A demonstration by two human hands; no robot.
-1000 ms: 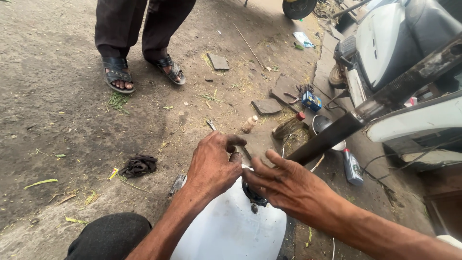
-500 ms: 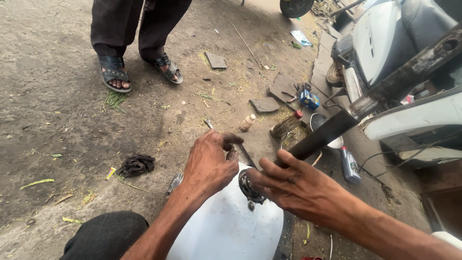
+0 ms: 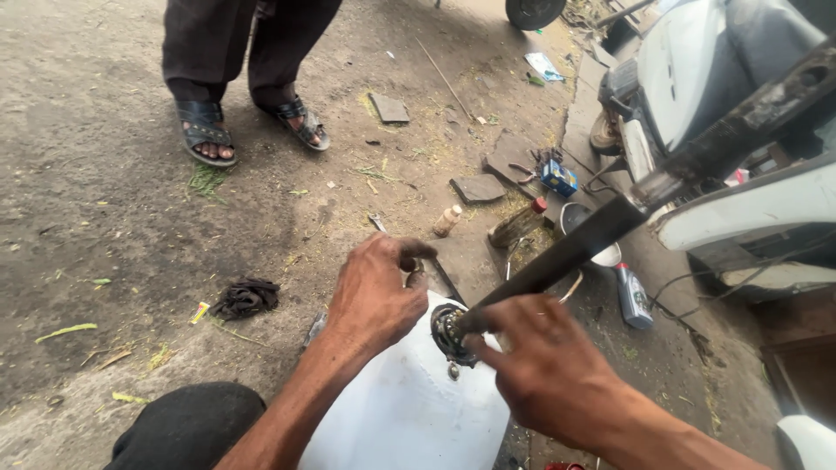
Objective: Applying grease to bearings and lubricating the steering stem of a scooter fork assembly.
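Round metal fitting [image 3: 449, 329] against right hand [image 3: 549, 370] fingers [image 3: 488, 324]

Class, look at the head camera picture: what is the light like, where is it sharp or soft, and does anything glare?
Head view: soft, even daylight with faint shadows; the left hand and right hand are fairly sharp; the white panel beneath them is bright, nearly washed out; the dark fork tube looks stretched toward the frame's edge.

The right hand [image 3: 549, 370] covers the near side of the dark round fitting [image 3: 451, 331], so its grip there cannot be made out. The white panel [image 3: 405, 409] runs off the bottom edge, and the standing person [image 3: 248, 52] is cut off above the legs.
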